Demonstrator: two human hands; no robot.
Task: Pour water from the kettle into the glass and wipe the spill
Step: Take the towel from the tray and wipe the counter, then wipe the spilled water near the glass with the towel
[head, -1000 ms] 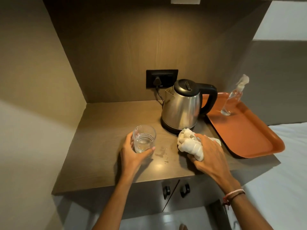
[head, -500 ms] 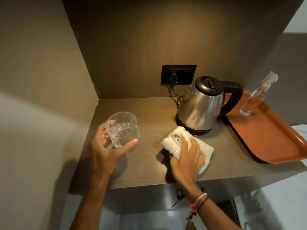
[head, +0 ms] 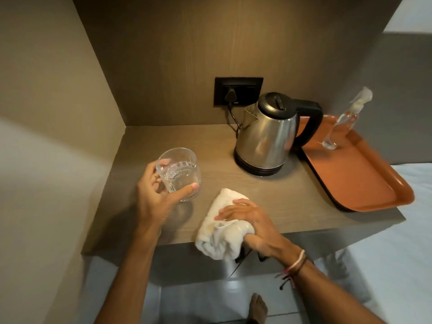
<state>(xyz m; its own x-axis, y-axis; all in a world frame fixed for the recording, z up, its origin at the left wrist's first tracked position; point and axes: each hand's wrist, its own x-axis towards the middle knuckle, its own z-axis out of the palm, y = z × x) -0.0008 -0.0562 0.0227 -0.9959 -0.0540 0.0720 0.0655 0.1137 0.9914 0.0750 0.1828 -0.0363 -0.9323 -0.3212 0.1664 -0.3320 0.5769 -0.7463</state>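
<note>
Head camera, looking down at a wooden counter (head: 292, 202): a person wipes up a spill beside a steel kettle (head: 265, 134) while keeping a filled glass (head: 180, 174) out of the way. Within the last second the left hand (head: 156, 197) has raised the glass off the counter and carried it well to the left of the kettle, and the right hand (head: 250, 220) has dragged the white cloth (head: 222, 235) from just in front of the kettle's base toward the counter's front edge, where part of it now overhangs. The patch in front of the kettle where the glass stood now shows no droplets that can be made out, which suggests that pouring is done and the wipe is nearly complete.

The glass, about half full of water, sits in the curl of the left hand: the thumb presses its near wall low down, and the fingers (head: 161, 163) wrap the far side, seen through the glass. Its faint shadow on the wood below suggests it is held clear of the surface. The right hand lies palm-down on the bunched cloth, fingertips spread across the top and the thumb tucked around the folds, gripping as it presses. The kettle rests on its base, lid closed, plugged into the wall socket (head: 238, 91) behind it; an orange tray (head: 364, 183) with a spray bottle (head: 343, 120) lies to the kettle's right.
</note>
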